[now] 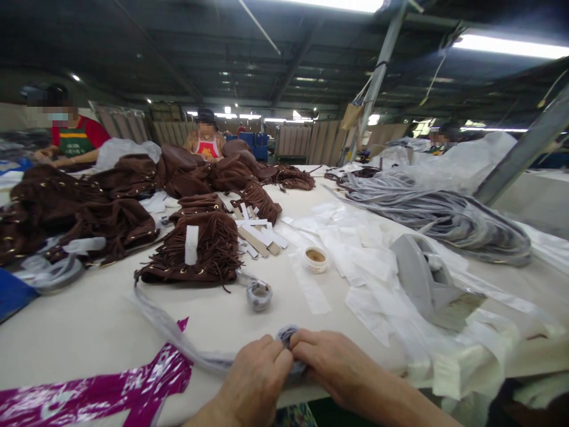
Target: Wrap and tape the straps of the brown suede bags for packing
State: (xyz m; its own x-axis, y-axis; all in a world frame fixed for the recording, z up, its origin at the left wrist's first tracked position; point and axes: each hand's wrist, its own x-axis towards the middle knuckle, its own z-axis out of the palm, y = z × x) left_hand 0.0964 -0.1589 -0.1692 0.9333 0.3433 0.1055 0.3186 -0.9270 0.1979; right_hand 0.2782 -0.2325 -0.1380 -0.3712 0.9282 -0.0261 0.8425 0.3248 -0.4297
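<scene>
At the table's near edge, my left hand (pixel 260 376) and my right hand (pixel 322 359) meet with closed fingers around a grey wrapped strap (pixel 169 329). Between the fingertips, part of the strap is wound into a small coil (pixel 287 333). From my left hand, the strap's loose length curves up and left to a brown fringed bag (pixel 195 246), which lies on the table with a white strip on its front. A finished-looking small grey roll (pixel 259 295) sits just beyond my hands. My fingers hide the lower part of the coil.
Brown bags (pixel 111 201) pile up at the left and back. White strips (pixel 258 231), a tape roll (pixel 316 260), a grey tape dispenser (pixel 422 276), and a bundle of grey straps (pixel 444 219) lie about. Purple plastic (pixel 146 379) is front left. Other people (pixel 77 136) work behind.
</scene>
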